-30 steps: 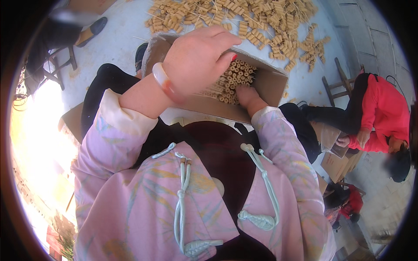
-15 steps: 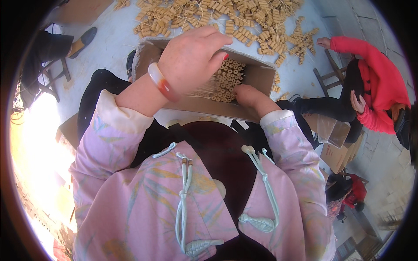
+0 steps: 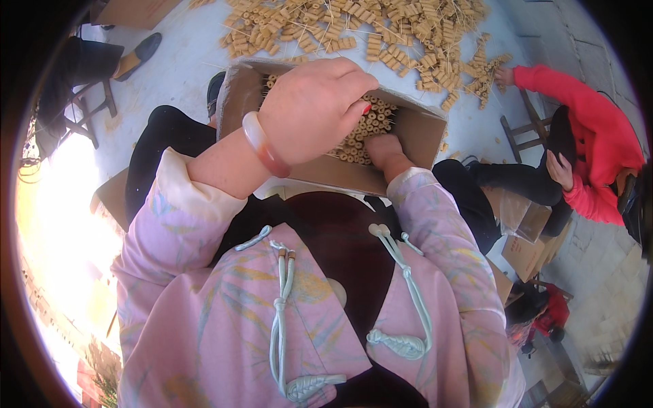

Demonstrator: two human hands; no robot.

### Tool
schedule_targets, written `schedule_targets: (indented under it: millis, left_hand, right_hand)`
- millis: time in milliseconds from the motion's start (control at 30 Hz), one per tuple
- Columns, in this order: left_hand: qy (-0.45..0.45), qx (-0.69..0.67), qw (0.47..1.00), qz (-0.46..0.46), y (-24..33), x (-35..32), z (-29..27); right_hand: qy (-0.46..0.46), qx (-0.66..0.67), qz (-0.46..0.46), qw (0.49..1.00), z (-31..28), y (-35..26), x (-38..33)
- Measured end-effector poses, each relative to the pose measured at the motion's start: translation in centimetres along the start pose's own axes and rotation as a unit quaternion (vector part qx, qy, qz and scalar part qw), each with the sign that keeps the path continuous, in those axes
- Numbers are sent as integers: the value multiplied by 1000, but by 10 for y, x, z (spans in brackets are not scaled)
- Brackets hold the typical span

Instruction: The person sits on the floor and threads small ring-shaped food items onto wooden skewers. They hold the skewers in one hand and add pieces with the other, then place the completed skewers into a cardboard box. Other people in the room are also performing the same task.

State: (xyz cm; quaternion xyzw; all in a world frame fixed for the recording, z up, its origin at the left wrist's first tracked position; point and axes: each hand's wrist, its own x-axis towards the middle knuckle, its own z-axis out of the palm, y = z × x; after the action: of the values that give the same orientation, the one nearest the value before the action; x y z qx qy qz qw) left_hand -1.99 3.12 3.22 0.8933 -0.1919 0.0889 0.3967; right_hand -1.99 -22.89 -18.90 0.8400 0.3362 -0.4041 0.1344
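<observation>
A brown cardboard box point(image 3: 418, 132) sits across the front of my lap. Packed on their sides within it are bundles of tan ridged rolls on thin sticks point(image 3: 371, 126), their round ends with centre holes facing up and right. My left hand point(image 3: 316, 102) hangs over the middle of the box, palm down, fingers bent and the red-nailed thumb turned inward; whatever lies in its grasp is hidden beneath it. Inside the box's right end, my right hand point(image 3: 384, 147) presses against the roll ends, its fingertips out of sight.
Beyond the box, a large heap of skewered tan rolls point(image 3: 381, 30) spreads over a pale blue surface. On the right a person in red point(image 3: 578, 102) sits with one hand at the heap's edge. A wooden stool point(image 3: 524, 129) and cartons point(image 3: 527, 255) stand nearby. Another person's shoe point(image 3: 144, 51) shows at left.
The right hand has moved further into the box, over the roll ends. The left hand stays above the box in much the same pose. The whole view has shifted slightly.
</observation>
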Motion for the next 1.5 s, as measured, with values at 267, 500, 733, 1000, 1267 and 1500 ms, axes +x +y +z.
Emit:
schedule_targets:
  millis: [267,500,733,1000,1267,1500]
  left_hand:
    - [-9,1,1000,12,-1,-3,5]
    - [-84,-20,996,-14,-2,-8,27]
    - [-276,-10,956,-103,-12,-16,71]
    - [-519,3,833,-192,-40,-30,134]
    - [-527,-10,804,-276,-71,-53,199]
    - [-565,-19,787,-248,-85,-66,221]
  right_hand:
    - [54,27,12,998,7,2,4]
    - [10,124,34,992,-32,4,-25]
    - [-76,133,-5,988,-38,12,-45]
    - [-45,203,47,977,10,1,-23]
    - [-69,496,223,836,30,2,-2]
    - [-12,798,345,494,27,-6,-5]
